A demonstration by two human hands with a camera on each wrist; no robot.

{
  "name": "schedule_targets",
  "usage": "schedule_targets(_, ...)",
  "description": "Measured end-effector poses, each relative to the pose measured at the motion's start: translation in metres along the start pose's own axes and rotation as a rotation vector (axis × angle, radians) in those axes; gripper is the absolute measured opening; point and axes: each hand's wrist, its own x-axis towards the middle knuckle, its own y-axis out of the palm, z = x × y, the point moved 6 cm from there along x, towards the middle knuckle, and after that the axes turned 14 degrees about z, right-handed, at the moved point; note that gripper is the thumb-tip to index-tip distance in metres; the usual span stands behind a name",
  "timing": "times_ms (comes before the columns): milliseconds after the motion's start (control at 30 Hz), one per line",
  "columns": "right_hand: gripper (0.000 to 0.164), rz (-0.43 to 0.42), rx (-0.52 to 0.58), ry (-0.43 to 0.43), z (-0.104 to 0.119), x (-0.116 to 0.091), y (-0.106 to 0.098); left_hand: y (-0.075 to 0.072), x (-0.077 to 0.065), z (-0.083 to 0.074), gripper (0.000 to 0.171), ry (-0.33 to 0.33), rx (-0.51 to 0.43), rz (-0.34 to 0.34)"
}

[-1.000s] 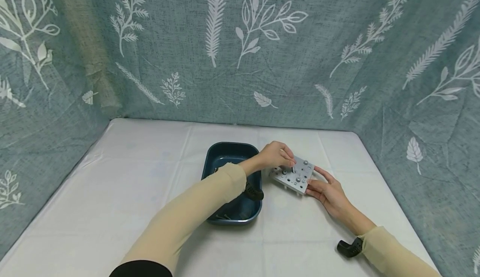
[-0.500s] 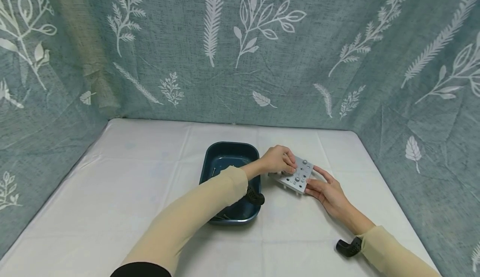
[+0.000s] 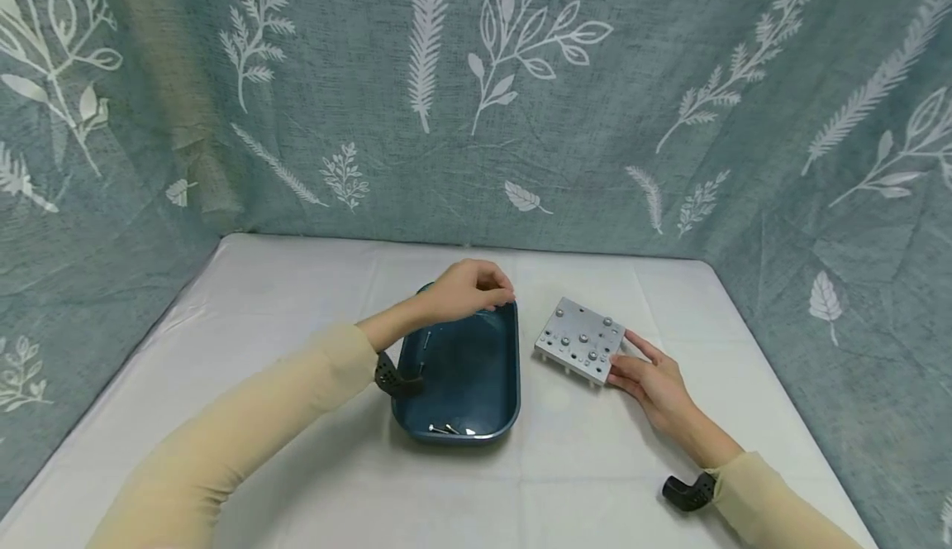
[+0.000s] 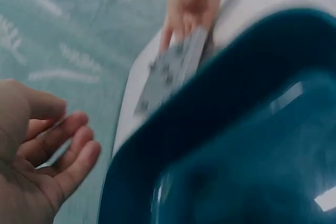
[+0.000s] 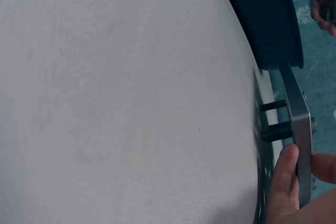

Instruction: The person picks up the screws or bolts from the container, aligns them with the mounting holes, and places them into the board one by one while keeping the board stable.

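A silver metal plate with several holes and screws stands raised on its screw shanks on the white table. My right hand grips its right edge; in the right wrist view thumb and fingers pinch the plate, with shanks jutting from its underside. My left hand hovers over the far end of a dark blue tray. In the left wrist view the left hand shows loosely bent fingers and nothing between them. Several screws lie at the tray's near end, others along its left side.
The tray's raised rim stands between my left hand and the plate. Black wrist cameras sit at both cuffs. A patterned green curtain hangs behind and beside the white table.
My left hand had a screw at the plate's middle, then pressed it down there. Now that screw sits in the plate and the hand has moved left over the tray. The right hand stays put.
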Motion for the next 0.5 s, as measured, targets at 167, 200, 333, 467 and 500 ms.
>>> schedule_targets(167,0.074,-0.018,-0.034,0.010,0.004,-0.004,0.000,-0.022,-0.021,0.018,0.012,-0.129,0.204,0.020)
schedule_targets(200,0.074,-0.018,-0.035,0.010,0.005,-0.004,-0.001,-0.023,-0.023,0.019,0.012,-0.148,0.250,0.029)
schedule_targets(333,0.074,-0.021,-0.027,0.009,0.004,-0.004,-0.001,-0.017,-0.026,0.022,0.010,-0.205,0.363,0.085)
schedule_targets(467,0.074,-0.008,-0.024,0.008,0.003,-0.003,0.001,-0.008,-0.030,0.029,0.019,-0.296,0.314,0.101)
schedule_targets(500,0.074,-0.007,-0.025,0.007,0.003,-0.003,0.002,-0.006,-0.031,0.032,0.021,-0.319,0.292,0.095)
